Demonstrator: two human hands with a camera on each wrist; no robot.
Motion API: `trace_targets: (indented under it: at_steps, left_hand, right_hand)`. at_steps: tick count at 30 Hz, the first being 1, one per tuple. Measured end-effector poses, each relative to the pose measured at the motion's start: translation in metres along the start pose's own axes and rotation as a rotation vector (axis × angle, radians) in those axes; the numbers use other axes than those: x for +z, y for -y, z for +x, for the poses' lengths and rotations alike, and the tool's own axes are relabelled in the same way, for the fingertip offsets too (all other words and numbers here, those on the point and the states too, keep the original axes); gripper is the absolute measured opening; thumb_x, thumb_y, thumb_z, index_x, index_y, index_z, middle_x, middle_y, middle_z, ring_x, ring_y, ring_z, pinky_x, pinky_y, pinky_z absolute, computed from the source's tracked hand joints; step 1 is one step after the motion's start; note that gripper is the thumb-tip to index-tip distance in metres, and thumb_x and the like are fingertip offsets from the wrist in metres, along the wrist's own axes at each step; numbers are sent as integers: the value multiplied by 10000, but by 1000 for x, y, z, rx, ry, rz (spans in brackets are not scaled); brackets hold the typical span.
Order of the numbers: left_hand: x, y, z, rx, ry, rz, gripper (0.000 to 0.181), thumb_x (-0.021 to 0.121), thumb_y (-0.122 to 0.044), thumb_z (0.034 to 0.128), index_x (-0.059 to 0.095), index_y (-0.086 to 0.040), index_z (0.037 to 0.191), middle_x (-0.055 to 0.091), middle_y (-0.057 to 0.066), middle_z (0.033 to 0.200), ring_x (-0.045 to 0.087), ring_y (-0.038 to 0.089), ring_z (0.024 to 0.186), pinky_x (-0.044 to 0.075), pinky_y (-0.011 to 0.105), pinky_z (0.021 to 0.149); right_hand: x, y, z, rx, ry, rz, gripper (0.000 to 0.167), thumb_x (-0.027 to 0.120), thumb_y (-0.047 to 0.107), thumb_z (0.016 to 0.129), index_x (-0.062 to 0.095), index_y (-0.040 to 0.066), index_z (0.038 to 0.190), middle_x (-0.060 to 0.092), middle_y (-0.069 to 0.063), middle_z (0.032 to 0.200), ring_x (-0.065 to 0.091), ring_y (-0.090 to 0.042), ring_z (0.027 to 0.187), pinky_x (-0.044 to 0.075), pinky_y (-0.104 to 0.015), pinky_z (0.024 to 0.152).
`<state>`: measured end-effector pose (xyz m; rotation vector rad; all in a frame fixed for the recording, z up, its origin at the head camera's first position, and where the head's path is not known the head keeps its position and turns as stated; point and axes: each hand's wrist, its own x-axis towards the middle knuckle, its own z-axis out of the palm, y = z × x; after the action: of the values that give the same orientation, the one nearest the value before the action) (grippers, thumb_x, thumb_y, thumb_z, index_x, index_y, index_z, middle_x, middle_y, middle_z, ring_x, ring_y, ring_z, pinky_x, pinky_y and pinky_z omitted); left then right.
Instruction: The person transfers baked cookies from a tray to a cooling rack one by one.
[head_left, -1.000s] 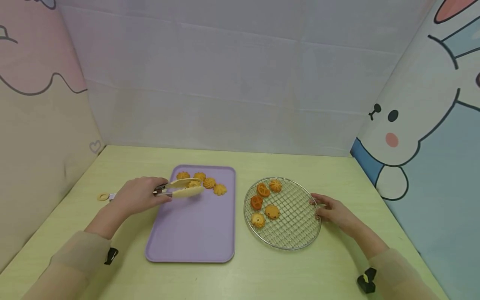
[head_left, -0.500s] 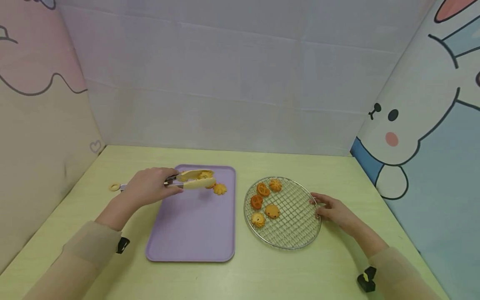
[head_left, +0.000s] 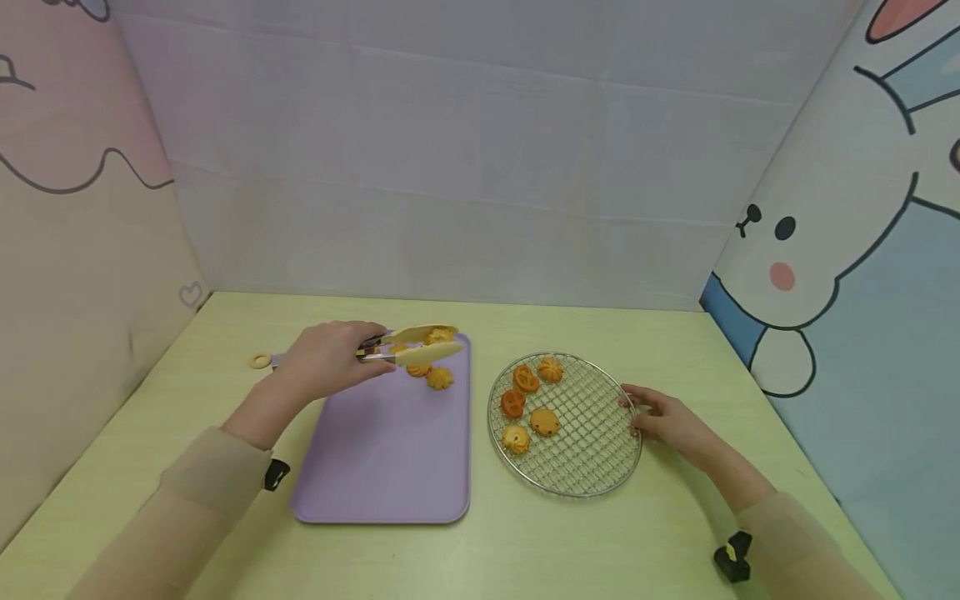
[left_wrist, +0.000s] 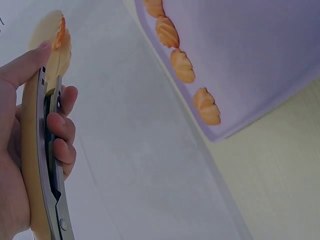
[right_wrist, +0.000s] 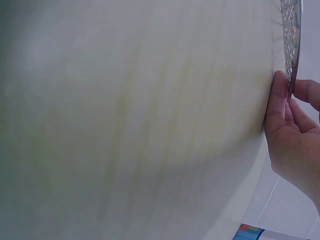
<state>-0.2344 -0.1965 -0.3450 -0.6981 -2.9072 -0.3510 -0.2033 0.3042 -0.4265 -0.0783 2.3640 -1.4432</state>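
My left hand (head_left: 326,360) grips a pair of tongs (left_wrist: 37,155) with cream tips, held over the far part of the purple tray (head_left: 386,467). A ruffled golden cookie (left_wrist: 61,34) is caught between the tong tips. Below on the tray lie several similar cookies (head_left: 440,378), partly covered by the tongs in the head view. On the right, my right hand (head_left: 671,425) pinches the rim of a round wire rack (head_left: 592,442). Along the rack's left side sit several cookies, among them an orange pretzel-shaped one (head_left: 513,404) and a round one with dark dots (head_left: 544,422).
Tray and rack lie side by side on a pale wooden table (head_left: 525,550), with a narrow gap between them. A white sheet (head_left: 465,167) rises behind the table. Printed cartoon panels stand at the left and right.
My left hand has moved right and away from me, with the tongs rising from among the tray's cookies and carrying one. The right hand and the rack have stayed in place.
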Motion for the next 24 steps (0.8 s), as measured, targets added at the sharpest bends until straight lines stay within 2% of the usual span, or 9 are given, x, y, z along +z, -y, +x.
trace_targets:
  at_steps: [4,10,17,24]
  left_hand:
    - [-1,-10,5,28,-26,-14,495,706,-480,796,642,-136,1146,675,-19,904,589,156,725,466,371,605]
    - [-4,-30,13,53,-37,-44,492,715,-471,794,641,-130,1141,655,-54,837,571,114,683,456,327,588]
    - [-2,-52,24,75,-41,-44,509,699,-482,804,631,-129,1164,658,-46,847,586,119,699,477,329,604]
    - [3,-71,34,95,-39,-49,549,650,-527,827,609,-158,1231,683,-30,946,636,151,790,508,367,651]
  right_hand:
    - [0,-2,0,10,-8,-6,604,532,51,928,265,-8,1466,370,-272,1416,557,-100,925,485,-224,780]
    - [0,-1,1,-1,-2,-13,602,524,59,933,256,-17,1466,361,-281,1416,550,-108,943,485,-235,780]
    - [-1,-3,1,-1,-1,1,593,520,59,940,258,-9,1468,380,-278,1401,561,-76,899,484,-238,756]
    - [0,-2,0,-4,3,15,596,515,61,943,249,-7,1472,368,-279,1410,558,-72,893,484,-246,745]
